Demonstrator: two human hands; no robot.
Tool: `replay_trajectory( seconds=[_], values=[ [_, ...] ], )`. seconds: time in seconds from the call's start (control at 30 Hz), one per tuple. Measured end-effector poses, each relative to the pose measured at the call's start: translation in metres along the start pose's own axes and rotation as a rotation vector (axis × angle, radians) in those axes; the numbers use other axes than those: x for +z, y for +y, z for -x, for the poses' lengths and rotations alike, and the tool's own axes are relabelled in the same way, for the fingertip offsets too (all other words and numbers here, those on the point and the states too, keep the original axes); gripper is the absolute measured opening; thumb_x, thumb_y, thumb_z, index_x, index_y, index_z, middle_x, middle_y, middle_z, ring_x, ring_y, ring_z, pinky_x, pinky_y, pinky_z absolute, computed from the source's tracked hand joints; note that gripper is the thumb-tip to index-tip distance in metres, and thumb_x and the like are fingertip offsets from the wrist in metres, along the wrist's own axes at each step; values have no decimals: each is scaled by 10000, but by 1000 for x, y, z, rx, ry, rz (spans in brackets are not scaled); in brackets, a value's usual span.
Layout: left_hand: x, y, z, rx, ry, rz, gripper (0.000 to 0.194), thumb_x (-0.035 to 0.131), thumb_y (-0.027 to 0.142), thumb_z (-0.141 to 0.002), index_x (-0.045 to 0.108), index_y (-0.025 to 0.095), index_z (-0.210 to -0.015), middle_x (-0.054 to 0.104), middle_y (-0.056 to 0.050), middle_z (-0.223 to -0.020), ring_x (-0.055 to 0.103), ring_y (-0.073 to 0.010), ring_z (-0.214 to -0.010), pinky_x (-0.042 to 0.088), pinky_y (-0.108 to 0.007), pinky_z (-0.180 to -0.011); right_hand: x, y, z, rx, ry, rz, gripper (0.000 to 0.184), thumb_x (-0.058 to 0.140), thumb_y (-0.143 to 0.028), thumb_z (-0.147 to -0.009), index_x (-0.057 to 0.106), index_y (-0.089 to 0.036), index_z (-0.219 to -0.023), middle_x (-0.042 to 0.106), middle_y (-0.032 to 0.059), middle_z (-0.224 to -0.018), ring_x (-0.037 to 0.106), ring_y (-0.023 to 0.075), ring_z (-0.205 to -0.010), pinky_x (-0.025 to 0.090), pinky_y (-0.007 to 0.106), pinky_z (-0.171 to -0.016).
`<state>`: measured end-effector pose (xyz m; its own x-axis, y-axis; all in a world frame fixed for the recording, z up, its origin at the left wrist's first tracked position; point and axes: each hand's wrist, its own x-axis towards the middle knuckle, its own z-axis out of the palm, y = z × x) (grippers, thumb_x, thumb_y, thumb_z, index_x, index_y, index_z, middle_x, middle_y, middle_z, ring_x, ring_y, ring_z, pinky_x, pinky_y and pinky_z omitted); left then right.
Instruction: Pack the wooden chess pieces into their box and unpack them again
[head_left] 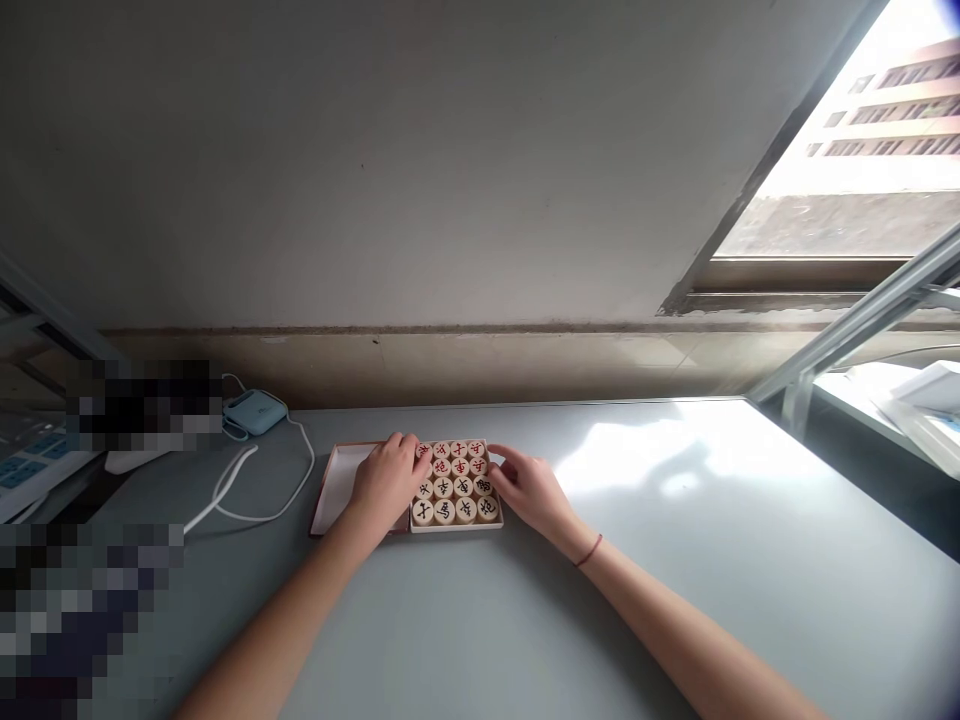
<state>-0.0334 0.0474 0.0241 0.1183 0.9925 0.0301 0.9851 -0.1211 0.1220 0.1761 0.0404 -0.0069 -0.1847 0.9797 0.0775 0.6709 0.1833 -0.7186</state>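
Head view looks down on a grey table (675, 560) where a shallow box of Chinese chess pieces (455, 486) sits near the far edge, its lid (337, 485) lying open-side up, touching its left side. The left hand (386, 485) rests over the seam between lid and box, fingers curled loosely onto the leftmost pieces without pinching any that I can see. The right hand (529, 490) lies against the box's right wall, fingers slightly spread and touching the rim. The round wooden discs look light, hard and smooth, packed tightly in rows, so they would likely slide or spill if the box tilted; holding the box level by both side walls seems safest. A blue device (255, 412) with a white cable (255, 500) lies to the left.
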Motion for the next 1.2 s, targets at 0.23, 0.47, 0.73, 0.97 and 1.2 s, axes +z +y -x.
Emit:
replay_trajectory(
  seconds=[0.23, 0.47, 0.73, 0.97, 1.2],
  values=[
    [6, -5, -2, 46, 127, 170, 107, 455, 243, -870, 553, 204, -849, 644, -39, -870, 613, -203, -846, 458, -303, -744, 3, 4, -2, -11, 53, -33, 334, 422, -307, -859, 652, -163, -1053, 622, -4, -570, 537, 130, -501, 392, 231, -485],
    [-14, 21, 4, 99, 89, 755, 190, 509, 401, -858, 558, 221, -893, 662, 4, -813, 620, -141, -731, 479, -241, -661, 7, -8, 3, -545, 340, -8, 331, 547, -265, -865, 510, -217, -1190, 620, 111, -1121, 608, 200, -951, 523, 324, -787],
    [-22, 15, -9, 126, 98, 568, 247, 414, 357, -904, 612, 211, -902, 668, -31, -900, 621, -164, -797, 468, -259, -701, -8, 18, -19, -420, 474, 40, 168, 503, -228, -895, 565, -227, -1051, 666, 64, -983, 607, 188, -893, 501, 320, -774],
    [-14, -10, -10, 27, -25, 10, 334, 359, 223, -900, 677, 191, -802, 615, -55, -803, 619, -187, -747, 420, -268, -643, -12, 66, -39, -129, 401, 319, 210, 470, -341, -894, 635, -211, -895, 670, 81, -931, 566, 229, -861, 441, 347, -776],
    [2, 5, -7, 18, 1, -94, 354, 348, 244, -916, 685, 152, -858, 650, -100, -868, 632, -219, -789, 443, -303, -688, -10, 68, -36, -117, 384, 258, 210, 460, -332, -893, 633, -213, -902, 681, 70, -933, 572, 223, -893, 424, 336, -788]
  ],
)
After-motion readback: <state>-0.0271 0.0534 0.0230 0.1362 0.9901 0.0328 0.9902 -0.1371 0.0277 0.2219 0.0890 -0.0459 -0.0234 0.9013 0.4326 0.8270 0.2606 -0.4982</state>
